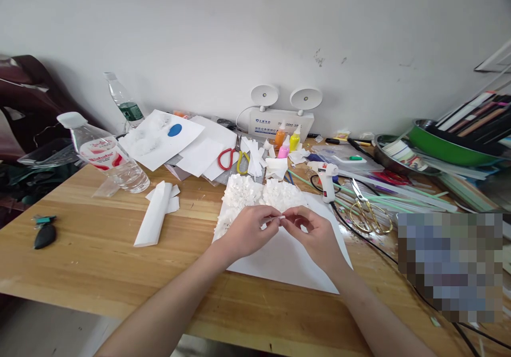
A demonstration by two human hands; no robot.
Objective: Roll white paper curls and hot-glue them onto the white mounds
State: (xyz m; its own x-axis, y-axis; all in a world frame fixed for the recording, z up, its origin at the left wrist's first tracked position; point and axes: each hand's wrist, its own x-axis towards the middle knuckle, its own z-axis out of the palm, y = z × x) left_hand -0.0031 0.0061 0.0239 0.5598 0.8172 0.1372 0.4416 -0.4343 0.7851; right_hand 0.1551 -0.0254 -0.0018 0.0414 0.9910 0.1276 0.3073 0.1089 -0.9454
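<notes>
My left hand (pixel 252 230) and my right hand (pixel 310 230) meet over a white sheet (pixel 285 258). Pinched between the fingertips of both is a small piece of white paper (pixel 282 217). Just beyond my hands, clusters of crumpled white paper (pixel 241 194) cover the far and left part of the sheet. The lower part of the sheet is bare white. A white glue gun (pixel 327 180) stands behind my right hand, and gold-handled scissors (pixel 369 216) lie to its right.
At left are a folded white paper (pixel 154 216), a water bottle (pixel 112 157) and a black object (pixel 44 236). Red-handled scissors (pixel 227 158), small paint bottles (pixel 283 148) and an emergency light (pixel 281 120) stand farther back. A green bowl (pixel 449 147) sits at right. A black cable (pixel 365 234) crosses the right side.
</notes>
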